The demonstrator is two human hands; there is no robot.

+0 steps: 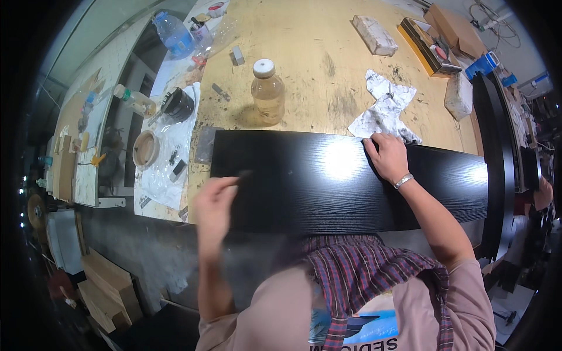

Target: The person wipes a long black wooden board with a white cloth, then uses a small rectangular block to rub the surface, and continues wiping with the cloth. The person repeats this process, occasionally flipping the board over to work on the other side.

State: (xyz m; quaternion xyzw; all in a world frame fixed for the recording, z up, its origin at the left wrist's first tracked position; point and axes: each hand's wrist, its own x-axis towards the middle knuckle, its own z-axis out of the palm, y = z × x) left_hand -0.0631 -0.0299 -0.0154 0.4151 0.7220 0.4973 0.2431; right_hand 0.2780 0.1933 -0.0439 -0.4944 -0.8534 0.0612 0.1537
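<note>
At centre right, our right hand [389, 158] rests on a black board [281, 184], seemingly steadying it; centre left, our left hand [213, 205] blurs, both grips unclear.

Wkshp | stained wd bench [310, 41] | blk wd-grain panel [345, 184] | smudged rag [385, 105] | wd pcs, floor [170, 257]

So the board [310, 193] lies along the near edge of the table [316, 64], left hand [213, 205] at its left end, right hand [389, 158] on its far edge. The bottle [268, 99] stands just behind the board, left of the rag [386, 105]. Over on the left there's a plastic sheet [164, 196] with a tub [180, 106] on it, bowl [156, 149] in front of that. Way back right: a block [374, 36], then an open box [415, 52] right beside it.
</note>
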